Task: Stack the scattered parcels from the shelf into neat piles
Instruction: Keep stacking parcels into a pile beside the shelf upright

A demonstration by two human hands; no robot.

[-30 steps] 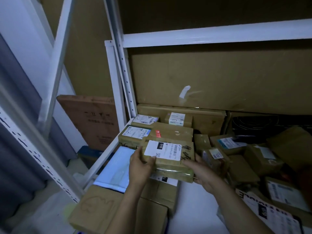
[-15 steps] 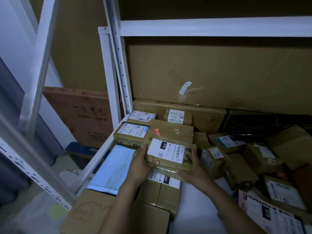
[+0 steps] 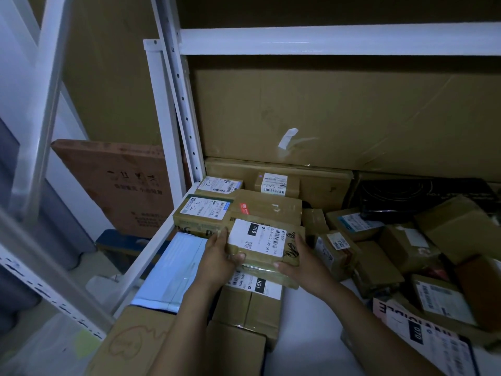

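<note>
A brown parcel with a white 010 label (image 3: 264, 241) sits low over a longer taped box with a 15H label (image 3: 252, 302) on the white shelf (image 3: 306, 329). My left hand (image 3: 219, 256) grips the labelled parcel's left end, thumb curled on its front edge. My right hand (image 3: 302, 263) grips its right end, fingers along the side. Behind it lies a wide P&G box with a 3-2 label (image 3: 233, 213), and further back two small labelled parcels (image 3: 276, 183).
Scattered brown parcels (image 3: 393, 248) fill the right of the shelf, with a large white-labelled one (image 3: 423, 337) at the front right. A pale blue padded mailer (image 3: 176, 270) lies at the left edge. White uprights (image 3: 184, 104) and a crossbeam (image 3: 339, 40) frame the bay.
Both hands have carried the 010 parcel a little forward and down towards the 15H box. My view has shifted slightly left and closer.
</note>
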